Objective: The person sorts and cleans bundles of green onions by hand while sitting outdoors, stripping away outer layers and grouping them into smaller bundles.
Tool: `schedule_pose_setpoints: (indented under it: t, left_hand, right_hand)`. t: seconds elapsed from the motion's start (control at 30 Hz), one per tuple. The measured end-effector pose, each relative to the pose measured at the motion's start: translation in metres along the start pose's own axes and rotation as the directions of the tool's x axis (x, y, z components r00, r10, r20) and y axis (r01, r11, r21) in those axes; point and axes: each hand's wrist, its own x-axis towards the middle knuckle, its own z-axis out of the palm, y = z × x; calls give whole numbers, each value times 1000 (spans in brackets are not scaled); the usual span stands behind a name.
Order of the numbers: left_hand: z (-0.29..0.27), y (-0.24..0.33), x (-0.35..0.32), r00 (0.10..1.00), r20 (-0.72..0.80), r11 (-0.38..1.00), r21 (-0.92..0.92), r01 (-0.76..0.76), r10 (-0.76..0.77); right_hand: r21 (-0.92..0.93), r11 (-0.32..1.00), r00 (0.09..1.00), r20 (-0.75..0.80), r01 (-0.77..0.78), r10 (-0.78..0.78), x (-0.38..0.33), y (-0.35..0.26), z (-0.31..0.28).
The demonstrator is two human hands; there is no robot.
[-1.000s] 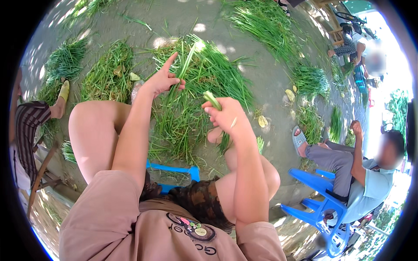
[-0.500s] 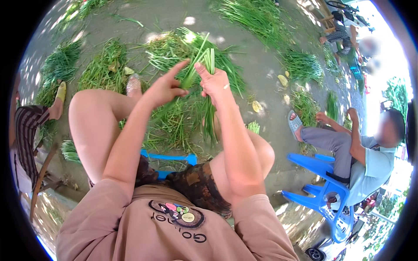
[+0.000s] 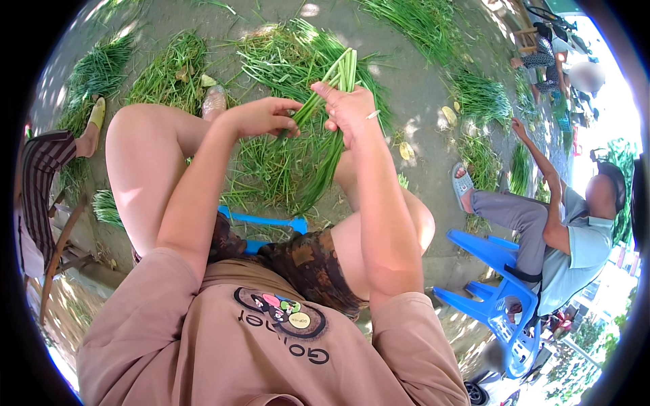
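My right hand (image 3: 349,111) is closed round a bunch of garlic chives (image 3: 347,71), long green blades with pale stem ends. The stem ends point up and away from me, and the leafy ends hang below the fist. Some blades slant out to the left of the thumb. My left hand (image 3: 267,117) has its fingers bent round those slanting blades, though its fingertips are partly hidden. Under both hands a loose heap of green blades (image 3: 267,172) covers the ground between my feet. Beyond them lies a larger pile of chives (image 3: 271,61).
More piles of greens lie left (image 3: 169,74) and right (image 3: 481,95). Between my knees is a blue plastic stool (image 3: 261,222). At the right, a person (image 3: 582,237) sits on a blue plastic chair (image 3: 484,257). Another person's striped trouser leg (image 3: 44,176) shows at the left.
My left hand has come in from an outstretched finger to bent fingers on the blades. The bunch appears farther right in the picture. The seated person at the right has stretched an arm outward.
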Motion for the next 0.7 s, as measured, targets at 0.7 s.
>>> schedule_pose_setpoints:
  t: [0.7]
  left_hand:
    - [-2,25,-20,986,-52,976,-141,-164,158]
  right_hand:
    - [-68,993,981,159,-97,107,0,-14,-4]
